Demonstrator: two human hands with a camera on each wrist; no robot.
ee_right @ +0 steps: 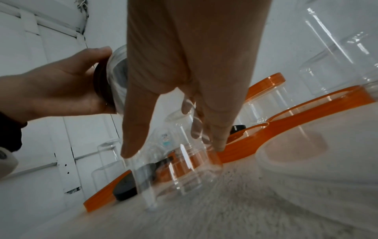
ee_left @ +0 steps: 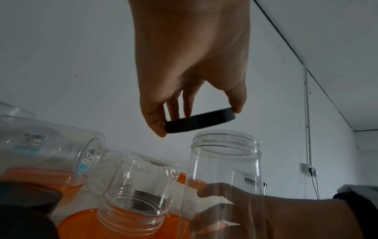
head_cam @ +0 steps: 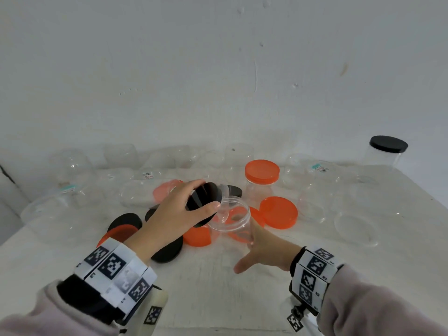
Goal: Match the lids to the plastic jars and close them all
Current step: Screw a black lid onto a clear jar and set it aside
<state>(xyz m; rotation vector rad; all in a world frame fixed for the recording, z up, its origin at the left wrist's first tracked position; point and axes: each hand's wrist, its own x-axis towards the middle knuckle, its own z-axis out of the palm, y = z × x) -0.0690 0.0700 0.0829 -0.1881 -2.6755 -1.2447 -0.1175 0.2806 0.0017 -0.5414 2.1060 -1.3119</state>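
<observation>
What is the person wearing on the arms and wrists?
Both arms have pale grey fleece sleeves with dark cuffs. Each wrist carries a white band of flat panels printed with black square markers: the left band, the right band. Small marker tags hang below both bands. The left hand and right hand are bare.

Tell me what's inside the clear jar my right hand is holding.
Nothing shows inside the jar; its mouth is open. The left hand holds a black lid just above it. The right hand hides part of the jar's base.
</observation>
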